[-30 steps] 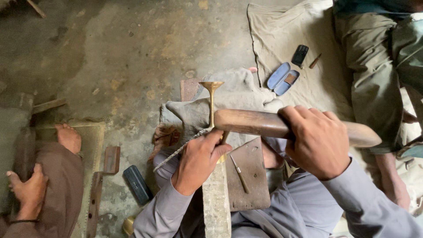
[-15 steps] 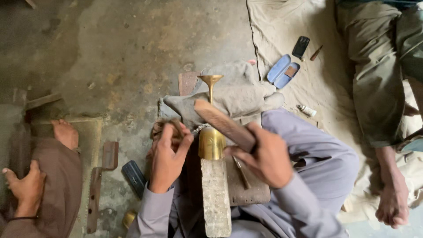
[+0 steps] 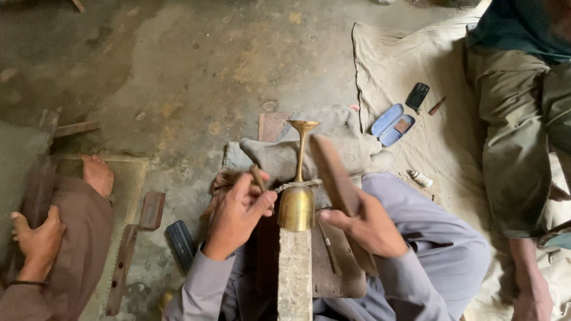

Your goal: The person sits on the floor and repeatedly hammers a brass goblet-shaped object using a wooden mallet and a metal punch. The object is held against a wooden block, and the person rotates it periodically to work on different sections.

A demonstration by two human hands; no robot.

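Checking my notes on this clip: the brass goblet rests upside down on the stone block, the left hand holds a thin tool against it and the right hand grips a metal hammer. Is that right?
One detail is wrong: the right hand grips a flat wooden bat, not a metal hammer, as the head view shows. The rest holds.

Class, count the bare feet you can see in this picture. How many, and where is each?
2: one bare foot at the left on a mat, one bare foot at the lower right on the cloth. Others may be hidden under clothing.

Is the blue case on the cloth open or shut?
Open: the blue case lies with both halves spread side by side on the cloth.
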